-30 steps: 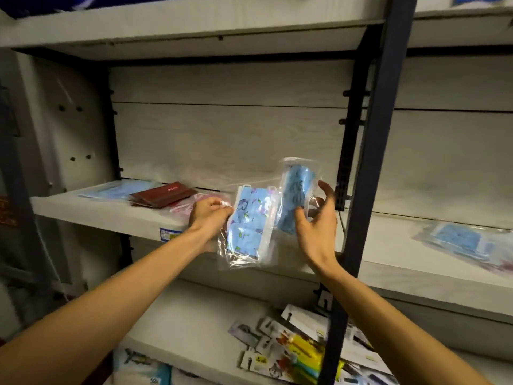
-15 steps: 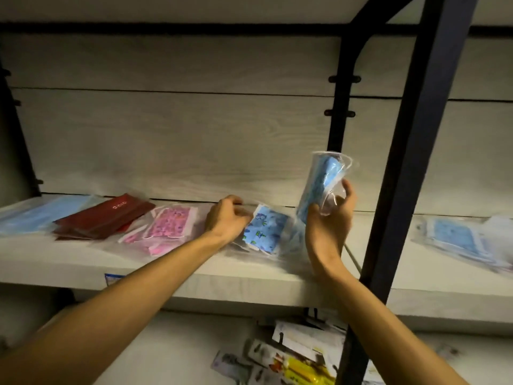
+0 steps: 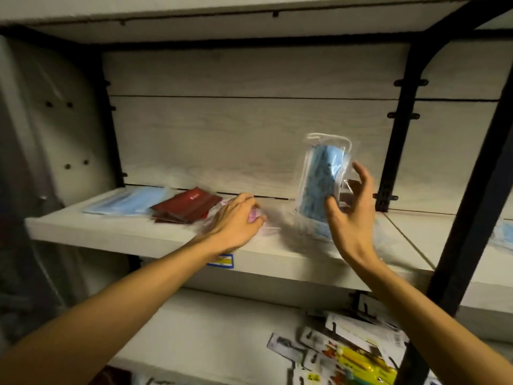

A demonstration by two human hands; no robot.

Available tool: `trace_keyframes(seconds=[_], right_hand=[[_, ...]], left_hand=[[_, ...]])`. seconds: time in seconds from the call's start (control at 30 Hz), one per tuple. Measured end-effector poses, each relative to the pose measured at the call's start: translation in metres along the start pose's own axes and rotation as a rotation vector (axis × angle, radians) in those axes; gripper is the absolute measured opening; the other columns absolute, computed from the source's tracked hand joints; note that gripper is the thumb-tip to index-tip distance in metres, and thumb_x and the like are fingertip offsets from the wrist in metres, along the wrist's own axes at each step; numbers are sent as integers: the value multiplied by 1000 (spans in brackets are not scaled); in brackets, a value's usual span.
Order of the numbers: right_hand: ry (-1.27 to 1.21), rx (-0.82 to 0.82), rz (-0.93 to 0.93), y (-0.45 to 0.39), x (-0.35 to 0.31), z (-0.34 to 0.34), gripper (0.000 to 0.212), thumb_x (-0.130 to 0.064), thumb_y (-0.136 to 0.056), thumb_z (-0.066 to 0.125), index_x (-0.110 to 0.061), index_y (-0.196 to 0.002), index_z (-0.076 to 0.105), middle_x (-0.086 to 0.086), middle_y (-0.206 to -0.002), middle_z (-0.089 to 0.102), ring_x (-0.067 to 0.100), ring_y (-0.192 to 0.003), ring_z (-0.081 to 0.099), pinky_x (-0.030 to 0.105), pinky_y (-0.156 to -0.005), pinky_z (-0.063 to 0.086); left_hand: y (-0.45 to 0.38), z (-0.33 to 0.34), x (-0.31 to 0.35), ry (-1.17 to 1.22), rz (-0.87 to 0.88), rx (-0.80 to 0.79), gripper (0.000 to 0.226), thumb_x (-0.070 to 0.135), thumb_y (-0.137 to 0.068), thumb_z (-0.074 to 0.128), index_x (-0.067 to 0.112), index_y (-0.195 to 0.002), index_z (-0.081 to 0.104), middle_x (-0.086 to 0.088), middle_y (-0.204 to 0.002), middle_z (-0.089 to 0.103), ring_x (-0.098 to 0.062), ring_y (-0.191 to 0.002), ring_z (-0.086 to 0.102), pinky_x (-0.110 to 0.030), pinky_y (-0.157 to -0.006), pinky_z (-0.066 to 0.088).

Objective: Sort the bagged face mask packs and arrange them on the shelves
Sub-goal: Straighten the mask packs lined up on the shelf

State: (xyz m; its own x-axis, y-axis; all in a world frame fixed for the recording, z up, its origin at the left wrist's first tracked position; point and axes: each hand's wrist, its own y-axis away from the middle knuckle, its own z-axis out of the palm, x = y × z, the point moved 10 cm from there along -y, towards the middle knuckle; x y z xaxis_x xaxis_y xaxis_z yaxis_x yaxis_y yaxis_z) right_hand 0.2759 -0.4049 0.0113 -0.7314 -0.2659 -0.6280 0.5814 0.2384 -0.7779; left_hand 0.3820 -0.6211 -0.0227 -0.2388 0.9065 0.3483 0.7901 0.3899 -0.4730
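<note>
The pale wooden shelf carries sorted stacks. Left of its middle, my left hand presses down on the pink mask pack. To the right, my right hand loosely holds the blue mask pack upright above the board; I judge that placing it beside the pink one comes next.

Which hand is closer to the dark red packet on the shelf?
The left hand. It rests just to the right of the dark red packet, on a pink pack. The right hand is farther right, holding up a blue mask pack.
</note>
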Motion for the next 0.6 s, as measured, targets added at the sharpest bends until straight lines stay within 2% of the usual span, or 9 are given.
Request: trace_keyframes(seconds=[0.13,0.23,0.3,0.43,0.5,0.57,0.6], right_hand=[[-77,-55,118,28,-3,26,71,-1,-93,60,-30,-150,29,-1,-120,57,20,-97,69,34,-71,63],[-20,-105,78,57,-15,24,73,-4,-95,63,-34,-151,26,-14,-112,59,17,-92,70,31,-65,63],[58,-128,62,78,-21,12,78,-2,-94,63,-33,-154,23,-19,-111,61,18,-90,70,36,-65,63],[199,-126,87,109,-27,-41,84,-8,-91,64,-42,-154,21,-12,-113,61,18,-90,71,40,-67,64],[303,-115,100,119,-32,-78,86,-12,-88,67,-47,-152,21,-21,-112,59,13,-92,70,39,-68,64],[378,-78,107,126,-35,-119,86,-13,-86,69,-47,-152,24,-28,-116,57,10,-99,68,42,-73,64],[405,-49,110,128,-36,-142,85,-12,-86,69,-44,-152,25,-23,-120,59,12,-101,69,44,-74,64]], left_hand=[[42,-39,-24,-28,-15,43,28,32,-97,61,20,-122,64,4,-135,56,-20,-118,58,-34,-94,48],[66,-53,-24,10,-15,137,28,28,-96,63,22,-123,61,5,-123,62,-18,-100,65,-34,-83,52],[79,-57,-15,133,-15,241,34,22,-93,66,20,-126,58,6,-112,66,-18,-85,66,-38,-77,55],[89,-37,33,277,45,286,35,19,-91,64,26,-125,56,19,-90,64,-11,-71,64,-34,-66,55],[93,-20,70,269,132,270,31,23,-92,63,32,-121,56,25,-74,59,-5,-60,59,-29,-58,50],[98,-4,111,244,224,258,25,28,-94,61,36,-117,58,23,-58,52,-5,-53,56,-26,-52,47],[101,3,133,234,273,260,23,29,-94,61,35,-116,59,19,-53,49,-6,-51,55,-26,-51,48]])
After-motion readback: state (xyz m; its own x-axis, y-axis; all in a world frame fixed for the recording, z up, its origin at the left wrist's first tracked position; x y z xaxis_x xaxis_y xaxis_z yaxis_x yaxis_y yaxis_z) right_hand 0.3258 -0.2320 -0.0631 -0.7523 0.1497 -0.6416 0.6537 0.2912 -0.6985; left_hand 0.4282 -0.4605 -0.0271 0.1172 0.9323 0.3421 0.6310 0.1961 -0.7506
